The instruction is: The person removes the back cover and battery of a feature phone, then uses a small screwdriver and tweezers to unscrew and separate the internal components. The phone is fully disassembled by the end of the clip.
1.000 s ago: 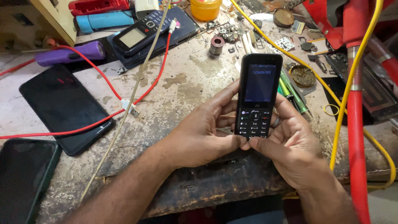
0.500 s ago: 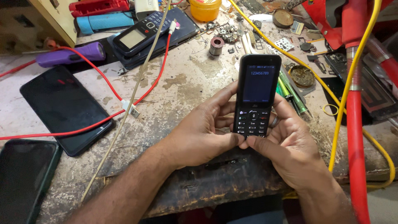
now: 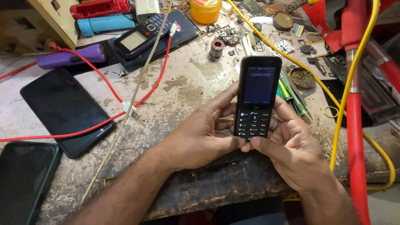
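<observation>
Both hands up over the near edge of the worn table (image 3: 183,83), cradling a black keypad phone (image 3: 257,98) upright between them. Left hand (image 3: 200,139) wrapped round the left side, fingers (image 3: 225,109) curled behind and pinching the casing, thumb laid across the bottom of the keypad. Right hand (image 3: 291,152) cupping the right side, ringed fingers (image 3: 278,121) pressed together against the edge, thumb tip meeting the lowest keys. Screen lit, a row of digits showing at its top.

Just beyond the right fingers, green-handled tools (image 3: 291,93) lying flat, and a round tin (image 3: 302,78) a little further. Right of that hand, a yellow cable (image 3: 339,108) looping past a red pipe (image 3: 354,137).

Left of the left fingers, a red cable (image 3: 104,81) with a white USB plug (image 3: 130,110), crossing a black smartphone (image 3: 64,110) lying face up. Nearer, at the left corner, a second dark smartphone (image 3: 25,179).

Far beyond the fingertips: another keypad phone (image 3: 139,37), a purple torch (image 3: 71,56), a blue cylinder (image 3: 106,23), an orange jar (image 3: 205,10).
</observation>
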